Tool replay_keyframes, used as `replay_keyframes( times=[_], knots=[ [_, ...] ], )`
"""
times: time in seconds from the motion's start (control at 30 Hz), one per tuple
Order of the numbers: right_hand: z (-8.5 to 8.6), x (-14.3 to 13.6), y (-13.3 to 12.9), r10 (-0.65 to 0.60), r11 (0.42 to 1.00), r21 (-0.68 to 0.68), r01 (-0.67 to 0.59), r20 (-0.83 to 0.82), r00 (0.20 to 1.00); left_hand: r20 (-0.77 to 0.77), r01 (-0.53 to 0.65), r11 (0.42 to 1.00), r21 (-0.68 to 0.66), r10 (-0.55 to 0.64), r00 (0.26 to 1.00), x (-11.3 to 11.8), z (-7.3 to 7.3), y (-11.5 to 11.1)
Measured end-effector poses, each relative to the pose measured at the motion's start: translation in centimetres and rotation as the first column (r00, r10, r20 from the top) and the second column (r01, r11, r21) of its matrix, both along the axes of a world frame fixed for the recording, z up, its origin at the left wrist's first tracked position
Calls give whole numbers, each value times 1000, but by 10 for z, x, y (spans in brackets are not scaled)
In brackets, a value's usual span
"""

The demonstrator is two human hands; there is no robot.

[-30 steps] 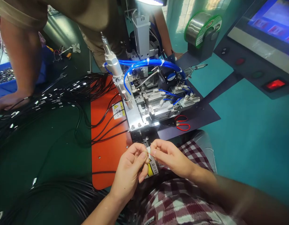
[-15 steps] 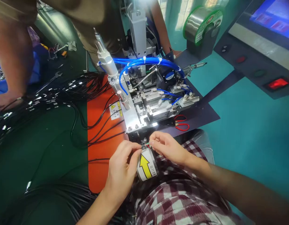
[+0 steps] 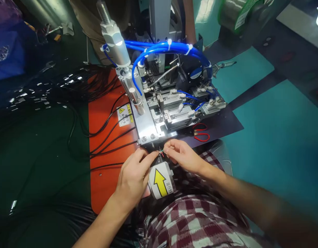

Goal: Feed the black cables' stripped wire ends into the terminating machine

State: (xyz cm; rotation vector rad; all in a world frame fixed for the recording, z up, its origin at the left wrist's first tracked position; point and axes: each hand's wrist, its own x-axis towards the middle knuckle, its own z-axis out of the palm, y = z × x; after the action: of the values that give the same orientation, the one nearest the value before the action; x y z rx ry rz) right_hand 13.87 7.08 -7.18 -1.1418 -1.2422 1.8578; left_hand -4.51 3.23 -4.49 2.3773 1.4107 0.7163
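Thin coloured wires [image 3: 161, 152], with red and green among them, show between my two hands at the front edge of the metal machine [image 3: 146, 127]. My left hand [image 3: 134, 168] has its thumb and fingers closed at the left end of these wires; the fingertips partly hide what they pinch. From the right, my right hand [image 3: 182, 155] pinches the wires between thumb and forefinger. Just below the hands is a white label with a yellow arrow [image 3: 161, 182]. Black cables [image 3: 112, 148] run over the orange base plate [image 3: 104, 189] toward the machine's left side.
Red-handled scissors [image 3: 201, 137] lie right of the machine. Blue air tubes [image 3: 161, 46] arch above it. A bundle of black cables [image 3: 63, 100] spreads at the left, near a blue bin [image 3: 9, 55]. A solder spool [image 3: 236, 15] stands at the upper right. Another person stands behind the machine.
The view has shifted closer to the machine. My left hand has moved up and its fingers lie nearer the machine's edge. The other person's arm at the left has left the view.
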Motion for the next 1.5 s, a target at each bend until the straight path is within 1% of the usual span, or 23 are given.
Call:
replay_keyframes(
  times=[0.2,0.37,0.6,0.8,0.93,1.13,1.3,1.5],
  knots=[
    [0,0,-1,-28,999,39,27,30,999,-4,3,1000,-9,-3,1000,1,-1,1],
    [2,0,-1,-41,999,13,41,42,998,11,3,1000,-6,-3,1000,1,-2,1],
    [1,-2,-3,-92,995,38,90,72,993,-39,0,1000,30,1,999,3,-2,1],
    [-1,-3,-5,-108,992,68,102,93,990,-68,8,999,39,-5,998,4,-2,1],
    [-4,-4,-6,-124,988,111,111,123,985,-61,13,999,32,-11,998,4,-2,1],
    [-6,-4,-9,-138,979,173,112,148,979,-105,15,999,34,-11,994,4,-2,2],
    [-8,-4,-11,-172,943,319,95,223,960,-103,12,999,43,-7,995,5,-3,2],
    [-10,-3,-12,-197,909,406,89,231,953,-94,7,999,40,-3,996,6,-2,2]
  ],
)
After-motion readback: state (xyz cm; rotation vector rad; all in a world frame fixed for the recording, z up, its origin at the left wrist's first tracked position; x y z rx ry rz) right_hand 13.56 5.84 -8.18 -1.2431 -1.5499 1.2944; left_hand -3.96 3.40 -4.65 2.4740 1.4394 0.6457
